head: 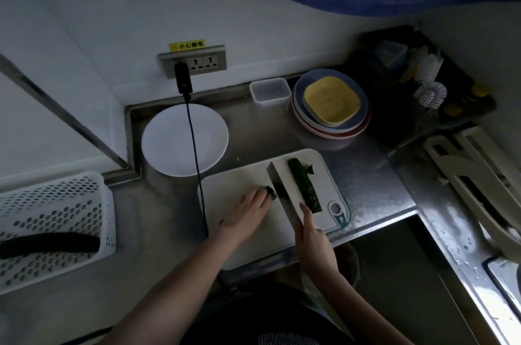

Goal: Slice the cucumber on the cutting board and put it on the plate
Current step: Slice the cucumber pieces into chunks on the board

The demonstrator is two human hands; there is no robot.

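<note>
A white cutting board [239, 178] lies on the steel counter. My right hand [311, 234] grips the handle of a broad cleaver [284, 189], forefinger laid along the blade. A row of dark green cucumber slices [306, 186] lies to the right of the blade, with one end piece [311, 169] beside it. My left hand [248, 210] holds down a short cucumber stub [271, 191] with its fingertips, just left of the blade. An empty white plate [169, 141] sits behind the board at the left.
A black cable [194, 144] runs from the wall socket [194, 61] across the plate and board edge. A white perforated basket [56, 203] with another cucumber [48, 244] stands left. Stacked plates [332, 102], a clear tub [269, 92] and a dark rack [423, 82] are behind.
</note>
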